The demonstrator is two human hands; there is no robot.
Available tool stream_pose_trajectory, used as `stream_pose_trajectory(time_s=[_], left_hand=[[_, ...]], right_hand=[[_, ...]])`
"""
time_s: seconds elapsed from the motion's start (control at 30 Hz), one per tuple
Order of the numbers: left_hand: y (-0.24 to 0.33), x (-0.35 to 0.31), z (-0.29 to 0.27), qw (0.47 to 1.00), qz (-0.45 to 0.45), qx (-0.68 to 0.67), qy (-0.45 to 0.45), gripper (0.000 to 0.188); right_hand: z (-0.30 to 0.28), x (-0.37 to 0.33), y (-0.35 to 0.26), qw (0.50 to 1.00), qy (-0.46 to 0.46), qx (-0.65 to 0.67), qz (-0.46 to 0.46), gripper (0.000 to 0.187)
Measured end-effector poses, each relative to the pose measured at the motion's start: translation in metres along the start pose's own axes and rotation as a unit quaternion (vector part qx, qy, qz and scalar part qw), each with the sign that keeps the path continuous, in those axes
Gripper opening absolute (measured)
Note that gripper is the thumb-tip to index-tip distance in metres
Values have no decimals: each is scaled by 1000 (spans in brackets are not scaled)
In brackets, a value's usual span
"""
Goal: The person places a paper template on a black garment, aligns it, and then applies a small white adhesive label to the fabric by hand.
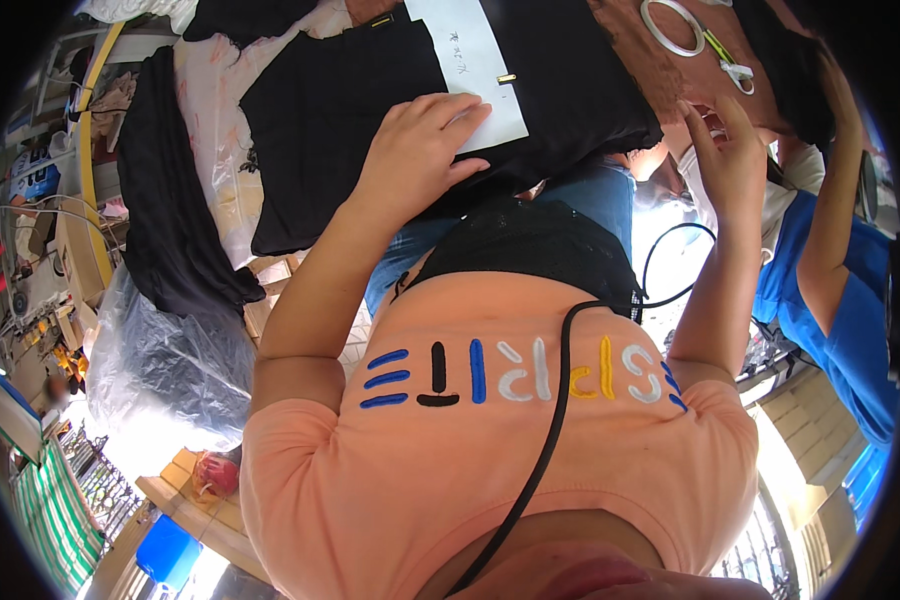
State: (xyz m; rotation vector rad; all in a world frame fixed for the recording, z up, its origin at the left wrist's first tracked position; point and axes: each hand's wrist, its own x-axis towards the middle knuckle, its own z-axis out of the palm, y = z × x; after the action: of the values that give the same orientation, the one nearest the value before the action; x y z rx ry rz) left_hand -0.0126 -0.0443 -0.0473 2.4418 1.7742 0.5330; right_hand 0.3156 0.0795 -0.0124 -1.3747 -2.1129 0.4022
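Note:
My left hand (420, 145) lies flat on a black cloth piece (330, 130), its fingertips reaching onto a white paper strip (480, 75). Handwriting marks the strip, and a small metal clip (507, 79) sits at its right edge. More black cloth (580, 90) spreads beneath and to the right of the paper. Over the edge of a brown cloth (660, 75), my right hand (727, 150) has thumb and fingers apart, and I see nothing held in it. Beyond its fingertips are a white ring-shaped roll (673, 48) and a small yellow-green and white tool (730, 65), perhaps thread snips.
Long black cloth (160, 190) drapes down on the left, beside clear plastic sheeting (170, 360). A black cable (560, 390) hangs across my front. Close on the right, another person in blue (820, 270) reaches an arm (835, 200) to black fabric (780, 65).

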Motion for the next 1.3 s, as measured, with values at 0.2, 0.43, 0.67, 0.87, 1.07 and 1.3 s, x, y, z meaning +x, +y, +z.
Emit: stream_pose_trajectory(time_s=[0.2, 0.43, 0.67, 0.87, 1.07, 1.3], left_hand=[[-2, 0, 1, 1000, -2, 5, 0, 58], [-4, 3, -3, 999, -26, -13, -25, 56], [-3, 4, -7, 999, -37, -23, -32, 53], [-3, 7, -10, 999, -26, -28, 0, 35], [-18, 23, -109, 944, -145, 12, 295, 25], [-156, 72, -245, 726, -28, 182, 662, 15]], right_hand=[[-1, -4, 3, 1000, 7, 2, 21, 19], [-1, -4, 0, 1000, 2, -1, 12, 19], [-1, -6, 1, 1000, 2, -11, 10, 20], [-1, -5, -2, 1000, 0, -2, 11, 19], [-6, -4, 6, 1000, 12, -29, 2, 18], [-20, 14, -12, 1000, 11, -9, 17, 16]])
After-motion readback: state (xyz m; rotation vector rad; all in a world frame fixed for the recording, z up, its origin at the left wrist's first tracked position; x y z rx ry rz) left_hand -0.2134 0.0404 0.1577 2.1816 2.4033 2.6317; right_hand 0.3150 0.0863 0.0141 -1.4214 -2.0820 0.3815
